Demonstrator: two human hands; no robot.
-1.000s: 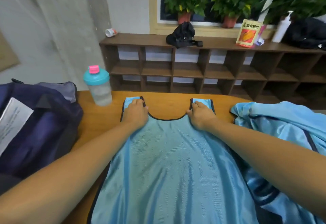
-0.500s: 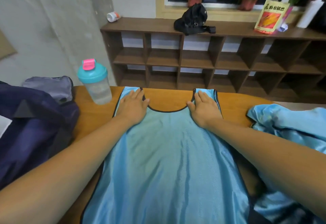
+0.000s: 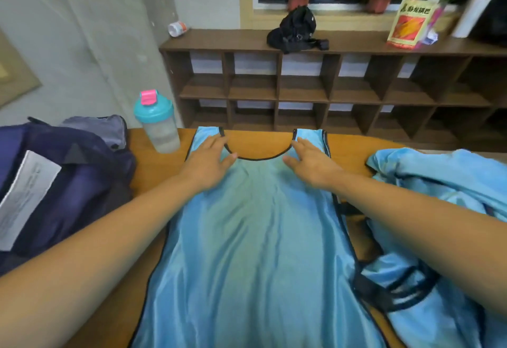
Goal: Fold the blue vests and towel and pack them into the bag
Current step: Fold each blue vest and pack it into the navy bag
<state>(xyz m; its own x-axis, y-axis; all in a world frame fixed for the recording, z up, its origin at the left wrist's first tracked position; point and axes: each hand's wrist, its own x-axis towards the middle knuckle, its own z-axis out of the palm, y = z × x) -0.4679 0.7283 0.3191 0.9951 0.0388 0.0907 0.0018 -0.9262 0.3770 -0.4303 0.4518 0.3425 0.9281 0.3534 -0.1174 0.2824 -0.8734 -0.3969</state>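
Two hands are in view, both resting palm-down on a blue vest [image 3: 252, 238] spread flat on the wooden table [image 3: 258, 146].

Left hand [image 3: 208, 161]: fingers straight and slightly spread, lying on the left shoulder strap, thumb near the black-trimmed neckline. It grips nothing.

Right hand [image 3: 312, 164]: same posture on the right shoulder strap, fingers extended toward the far edge, thumb pointing inward at the neckline. It grips nothing either.

Vest: front up, straps beyond the fingertips at the far table edge, body running back between and under both forearms toward the person. Bare wood shows through the neck opening between the two hands. Fabric has faint lengthwise ripples.

Outboard of the right forearm: a crumpled heap of light blue fabric [image 3: 444, 183] with black trim, touching the vest's right edge lower down. Cannot tell which part of it is vest and which is towel.

Outboard of the left forearm: a dark navy bag [image 3: 68, 183], with a white printed sheet [image 3: 24, 196] lying on it.

Beyond the left hand and slightly to its left: a shaker bottle [image 3: 157, 125], teal lid with a pink cap, upright on the table, just beside the bag.

Beyond both hands, past the table: a brown cubby shelf [image 3: 301, 87] with a black pouch [image 3: 296, 32] and an orange packet [image 3: 408, 26] on top.
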